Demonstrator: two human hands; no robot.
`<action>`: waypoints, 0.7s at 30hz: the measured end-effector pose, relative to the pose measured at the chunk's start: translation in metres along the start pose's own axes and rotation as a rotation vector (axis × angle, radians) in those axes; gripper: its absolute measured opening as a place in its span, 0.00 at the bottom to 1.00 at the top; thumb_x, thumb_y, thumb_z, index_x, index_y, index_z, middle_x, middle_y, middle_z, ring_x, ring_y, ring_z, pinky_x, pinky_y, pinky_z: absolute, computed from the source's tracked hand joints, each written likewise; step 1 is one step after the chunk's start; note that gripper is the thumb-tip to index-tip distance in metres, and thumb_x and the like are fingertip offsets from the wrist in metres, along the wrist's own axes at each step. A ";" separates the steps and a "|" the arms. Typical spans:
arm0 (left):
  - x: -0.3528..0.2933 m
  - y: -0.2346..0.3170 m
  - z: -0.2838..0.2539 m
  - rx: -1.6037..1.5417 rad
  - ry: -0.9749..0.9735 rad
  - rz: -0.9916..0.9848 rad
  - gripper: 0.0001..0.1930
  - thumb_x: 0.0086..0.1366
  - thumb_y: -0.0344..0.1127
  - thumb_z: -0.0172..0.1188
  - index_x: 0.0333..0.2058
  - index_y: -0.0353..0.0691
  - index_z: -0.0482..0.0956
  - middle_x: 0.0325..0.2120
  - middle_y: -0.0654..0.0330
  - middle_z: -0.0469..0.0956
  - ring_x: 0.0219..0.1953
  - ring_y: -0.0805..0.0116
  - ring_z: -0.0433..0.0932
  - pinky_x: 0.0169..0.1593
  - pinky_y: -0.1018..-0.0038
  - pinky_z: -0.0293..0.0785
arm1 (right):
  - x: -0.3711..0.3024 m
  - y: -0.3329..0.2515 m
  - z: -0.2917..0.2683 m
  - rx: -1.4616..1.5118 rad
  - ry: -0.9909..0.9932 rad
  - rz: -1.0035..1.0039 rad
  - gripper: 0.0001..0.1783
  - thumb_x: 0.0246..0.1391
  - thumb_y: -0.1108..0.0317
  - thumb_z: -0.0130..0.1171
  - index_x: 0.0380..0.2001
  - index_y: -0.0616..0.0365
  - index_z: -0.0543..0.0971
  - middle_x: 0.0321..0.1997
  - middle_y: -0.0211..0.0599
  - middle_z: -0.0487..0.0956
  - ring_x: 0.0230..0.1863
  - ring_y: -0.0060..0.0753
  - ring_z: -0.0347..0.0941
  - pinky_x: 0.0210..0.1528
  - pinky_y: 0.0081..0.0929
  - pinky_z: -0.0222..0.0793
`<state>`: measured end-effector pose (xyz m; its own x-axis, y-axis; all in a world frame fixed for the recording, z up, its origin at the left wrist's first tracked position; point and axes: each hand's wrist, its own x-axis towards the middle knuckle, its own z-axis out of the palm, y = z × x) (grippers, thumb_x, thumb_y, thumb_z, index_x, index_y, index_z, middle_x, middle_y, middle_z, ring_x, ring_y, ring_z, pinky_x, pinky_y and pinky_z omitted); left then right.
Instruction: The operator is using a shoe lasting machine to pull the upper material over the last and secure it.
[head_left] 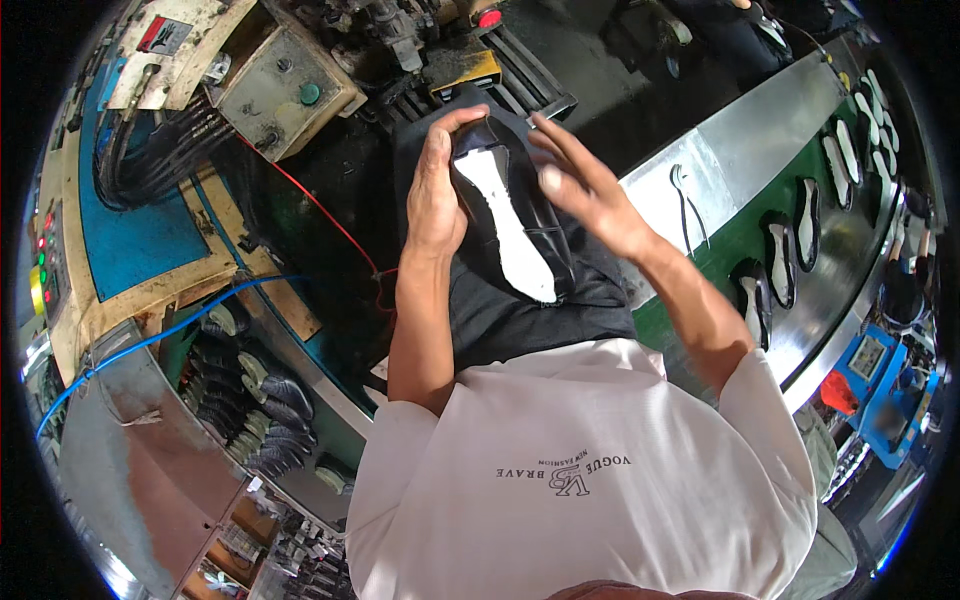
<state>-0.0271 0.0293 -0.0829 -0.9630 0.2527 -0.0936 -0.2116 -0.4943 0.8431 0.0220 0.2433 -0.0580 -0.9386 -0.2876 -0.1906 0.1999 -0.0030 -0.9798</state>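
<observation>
A black shoe upper (541,212) with a white insole (506,222) facing up lies over my lap, its narrower end pointing away from me. My left hand (434,195) grips its far left side, thumb and fingers pressed along the black edge. At the far right side, my right hand (592,190) has its fingers stretched out and apart, slightly blurred. Whether its fingertips touch the shoe I cannot tell. Pincers (686,205) with slim handles rest on the metal plate to the right of my right hand.
Black shoes with white insoles (780,255) stand along a green conveyor belt (735,218) on the right. A grimy machine with a control box (283,90) is at the far left. More shoes (265,385) fill a lower shelf left. A red cord (318,205) hangs left of my lap.
</observation>
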 end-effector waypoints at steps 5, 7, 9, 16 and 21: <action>0.008 0.001 -0.001 0.190 -0.047 0.062 0.30 0.85 0.57 0.40 0.59 0.35 0.78 0.58 0.54 0.78 0.62 0.64 0.74 0.71 0.67 0.64 | 0.061 -0.016 0.014 0.252 -0.144 -0.058 0.35 0.78 0.45 0.51 0.75 0.60 0.68 0.70 0.44 0.75 0.70 0.36 0.69 0.76 0.33 0.60; 0.007 0.007 0.009 0.206 -0.028 0.064 0.30 0.86 0.56 0.39 0.57 0.34 0.79 0.57 0.54 0.78 0.62 0.65 0.74 0.70 0.67 0.63 | 0.062 -0.019 0.023 0.363 -0.122 -0.003 0.33 0.79 0.44 0.49 0.70 0.61 0.74 0.67 0.40 0.78 0.66 0.34 0.72 0.73 0.34 0.64; 0.006 0.007 0.008 0.285 -0.091 0.122 0.30 0.86 0.55 0.38 0.56 0.33 0.79 0.56 0.55 0.79 0.61 0.65 0.74 0.70 0.67 0.64 | 0.061 -0.015 0.027 0.228 -0.102 -0.153 0.32 0.79 0.43 0.48 0.64 0.62 0.78 0.63 0.40 0.80 0.65 0.31 0.72 0.71 0.33 0.66; 0.005 0.001 0.008 0.487 -0.123 0.346 0.22 0.85 0.46 0.44 0.52 0.33 0.80 0.50 0.57 0.81 0.54 0.66 0.78 0.63 0.69 0.71 | 0.056 0.001 0.032 -0.051 0.070 -0.230 0.32 0.69 0.45 0.66 0.60 0.64 0.80 0.54 0.42 0.84 0.57 0.31 0.77 0.64 0.33 0.72; 0.013 -0.012 0.016 0.585 0.007 0.301 0.24 0.85 0.48 0.43 0.50 0.33 0.80 0.46 0.56 0.83 0.49 0.66 0.80 0.58 0.68 0.74 | 0.061 0.005 0.019 -0.095 0.046 -0.108 0.31 0.70 0.48 0.65 0.63 0.62 0.78 0.55 0.36 0.82 0.58 0.26 0.75 0.64 0.28 0.70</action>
<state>-0.0342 0.0513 -0.0855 -0.9674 0.1675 0.1898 0.1912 -0.0082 0.9815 -0.0283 0.2074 -0.0735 -0.9654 -0.2468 -0.0846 0.0720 0.0596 -0.9956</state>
